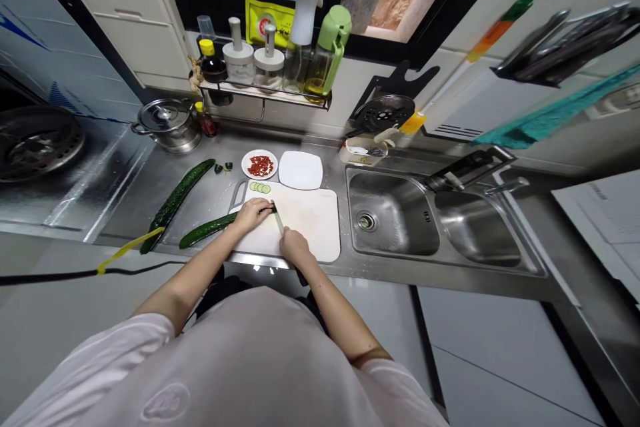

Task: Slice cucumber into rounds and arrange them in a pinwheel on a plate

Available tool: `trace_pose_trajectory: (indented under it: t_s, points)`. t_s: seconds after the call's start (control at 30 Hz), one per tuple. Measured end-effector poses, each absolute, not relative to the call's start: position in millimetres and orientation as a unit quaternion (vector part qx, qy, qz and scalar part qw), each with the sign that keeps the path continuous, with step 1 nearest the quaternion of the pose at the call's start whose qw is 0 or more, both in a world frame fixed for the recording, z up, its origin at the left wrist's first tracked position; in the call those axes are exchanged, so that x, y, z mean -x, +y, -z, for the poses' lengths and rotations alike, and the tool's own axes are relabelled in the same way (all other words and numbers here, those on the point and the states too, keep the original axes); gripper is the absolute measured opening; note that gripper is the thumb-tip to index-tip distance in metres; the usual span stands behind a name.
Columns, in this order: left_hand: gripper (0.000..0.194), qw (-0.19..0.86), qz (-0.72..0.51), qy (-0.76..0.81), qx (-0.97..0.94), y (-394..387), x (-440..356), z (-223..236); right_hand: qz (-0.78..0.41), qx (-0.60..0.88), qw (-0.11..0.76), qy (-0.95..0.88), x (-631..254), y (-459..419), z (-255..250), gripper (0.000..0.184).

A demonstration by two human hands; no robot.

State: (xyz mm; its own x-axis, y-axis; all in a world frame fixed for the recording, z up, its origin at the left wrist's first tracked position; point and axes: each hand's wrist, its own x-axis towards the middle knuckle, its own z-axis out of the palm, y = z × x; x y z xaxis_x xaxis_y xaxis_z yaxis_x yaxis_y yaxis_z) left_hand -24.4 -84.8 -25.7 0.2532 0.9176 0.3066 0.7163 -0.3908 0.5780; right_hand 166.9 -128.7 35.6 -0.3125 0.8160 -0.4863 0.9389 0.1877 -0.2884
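Note:
On a white cutting board [317, 220] lies a dark green cucumber [207, 229], its far end reaching left past the board's edge. My left hand [253, 215] is closed over the cucumber near its right end. My right hand [295, 245] grips a kitchen knife [279, 220], whose blade stands against the cucumber's cut end just right of my left fingers. Several thin cucumber slices [260, 187] lie overlapped at the board's upper left. A second, whole cucumber [177, 203] rests on the steel counter further left.
Behind the board stand a plate of chopped red pieces [259, 165] and a white square plate [301, 170]. Small green scraps [223, 167] lie left of them. A double sink [395, 213] is on the right. A lidded pot [170, 125] stands at back left, below a bottle rack [265, 95].

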Motion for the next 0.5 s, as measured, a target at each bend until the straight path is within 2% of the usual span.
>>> trace_pose_trajectory:
  t_s: [0.5]
  points:
    - [0.020, 0.167, -0.309, 0.532, -0.771, -84.9, 24.3, 24.5, 0.272, -0.585, 0.097, 0.758, -157.1, -120.9, -26.2, 0.027]
